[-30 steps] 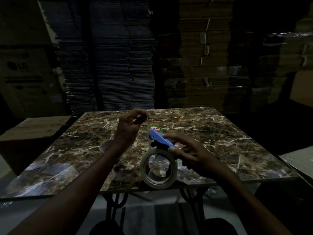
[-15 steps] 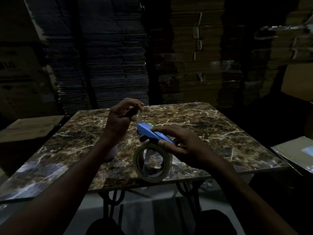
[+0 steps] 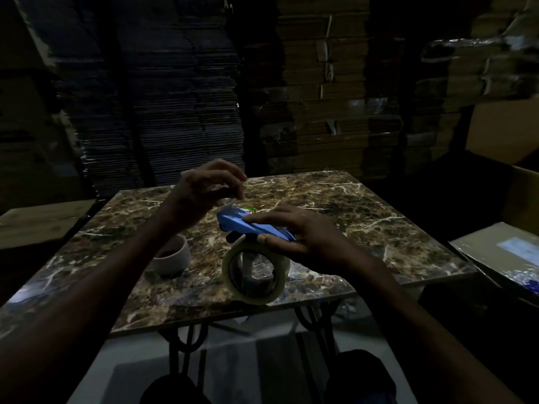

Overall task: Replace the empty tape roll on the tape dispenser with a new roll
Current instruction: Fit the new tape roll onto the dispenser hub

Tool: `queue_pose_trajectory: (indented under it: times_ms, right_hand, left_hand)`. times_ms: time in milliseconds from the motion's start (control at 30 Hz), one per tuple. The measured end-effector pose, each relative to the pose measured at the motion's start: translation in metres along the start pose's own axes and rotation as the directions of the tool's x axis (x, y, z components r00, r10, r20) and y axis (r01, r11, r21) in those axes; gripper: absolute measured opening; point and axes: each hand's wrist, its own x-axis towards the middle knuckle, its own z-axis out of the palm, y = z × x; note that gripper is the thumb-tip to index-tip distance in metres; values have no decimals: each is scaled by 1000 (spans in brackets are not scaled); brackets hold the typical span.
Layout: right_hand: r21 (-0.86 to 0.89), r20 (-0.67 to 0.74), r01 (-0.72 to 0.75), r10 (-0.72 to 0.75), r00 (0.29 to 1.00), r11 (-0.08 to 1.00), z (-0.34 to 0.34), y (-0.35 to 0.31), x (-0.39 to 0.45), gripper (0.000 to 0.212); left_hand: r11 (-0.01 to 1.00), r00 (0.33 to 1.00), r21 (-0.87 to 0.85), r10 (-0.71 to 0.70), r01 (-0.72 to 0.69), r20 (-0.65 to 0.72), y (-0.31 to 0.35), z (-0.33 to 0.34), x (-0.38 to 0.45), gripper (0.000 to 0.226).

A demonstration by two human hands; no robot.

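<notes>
A blue tape dispenser (image 3: 233, 223) is held over the marble table (image 3: 335, 205), with a clear tape roll (image 3: 254, 277) mounted under it. My right hand (image 3: 303, 234) grips the dispenser from the right, fingers along its top. Just above the dispenser's front end, my left hand (image 3: 207, 189) pinches the loose tape end (image 3: 230, 203) between thumb and fingers. An empty cardboard core (image 3: 172, 255) stands on the table left of the roll.
Tall stacks of flattened cardboard (image 3: 180, 91) rise behind the table. A low wooden surface (image 3: 38, 223) lies at the left and boxes (image 3: 501, 252) at the right. The table stands on black metal legs (image 3: 186, 345).
My left hand has lowered the pinched tape end toward the dispenser's front. The dispenser has tipped flatter in my right hand. The empty core is now uncovered by my left arm.
</notes>
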Motion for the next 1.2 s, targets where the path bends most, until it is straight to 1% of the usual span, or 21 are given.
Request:
queue_pose_trajectory:
  times_ms: [67, 133, 200, 300, 433, 533, 633, 700, 733, 800, 867, 900, 1000, 1033, 1100, 1133, 1200]
  right_hand:
    - [14, -26, -4, 4, 1000, 1000, -1, -2, 0, 43]
    - [38, -57, -23, 25, 998, 999, -2, -4, -1, 40]
    - [50, -83, -43, 47, 995, 998, -3, -6, -2, 42]
    - [51, -125, -50, 56, 991, 997, -4, -8, -3, 47]
    - [10, -165, -57, 58, 985, 998, -4, -9, -5, 46]
    - [-34, -182, -55, 48, 982, 998, -3, -11, -5, 48]
    - [-28, -191, -58, 52, 980, 998, -1, -11, -6, 49]
    - [-30, -201, -57, 50, 978, 998, 0, -10, -7, 50]
    - [-35, -204, -56, 48, 978, 998, 1, -9, -7, 50]
    - [-48, -216, -56, 44, 975, 997, 2, -8, -8, 49]
    - [-51, -221, -60, 47, 974, 997, 4, -7, -9, 49]
    - [-49, -218, -62, 50, 975, 997, 4, -6, -8, 49]
    - [-27, -225, -81, 73, 972, 996, 7, -5, -6, 48]
    - [-14, -235, -91, 86, 968, 996, 7, -4, -4, 47]
    - [14, -250, -105, 105, 963, 994, 7, -3, -2, 46]
    - [19, -254, -110, 112, 961, 994, 7, -3, 0, 46]
    - [21, -262, -120, 121, 957, 993, 7, -1, 1, 45]
  left_hand:
    - [997, 998, 75, 27, -32, 60, 6, -2, 3, 10]
    - [990, 993, 128, 51, -65, 106, 9, -4, 6, 18]
    - [985, 990, 156, 56, -77, 133, 11, -6, 10, 27]
    - [982, 983, 176, 42, -74, 179, 11, -8, 13, 30]
    - [972, 970, 211, 53, -105, 237, 11, -10, 18, 35]
    - [962, 951, 254, 20, -103, 309, 11, -11, 24, 40]
    - [957, 925, 275, -22, -89, 378, 16, -13, 29, 44]
    - [941, 910, 329, -64, -81, 409, 15, -14, 31, 43]
    - [935, 906, 347, -82, -75, 416, 14, -13, 31, 39]
    - [931, 907, 363, -117, -42, 404, 8, -12, 29, 21]
    - [925, 929, 381, -147, 7, 340, 10, -11, 28, 36]
    - [913, 937, 408, -154, 14, 314, 9, -11, 27, 36]
    - [834, 963, 550, -119, -36, 243, 12, -11, 22, 8]
    - [834, 971, 551, -105, -31, 213, 10, -11, 20, 8]
    - [845, 979, 535, -94, -17, 179, 16, -10, 17, 42]
    - [859, 977, 511, -108, -1, 184, 17, -10, 16, 52]
    - [899, 957, 437, -148, 25, 249, 16, -11, 15, 60]
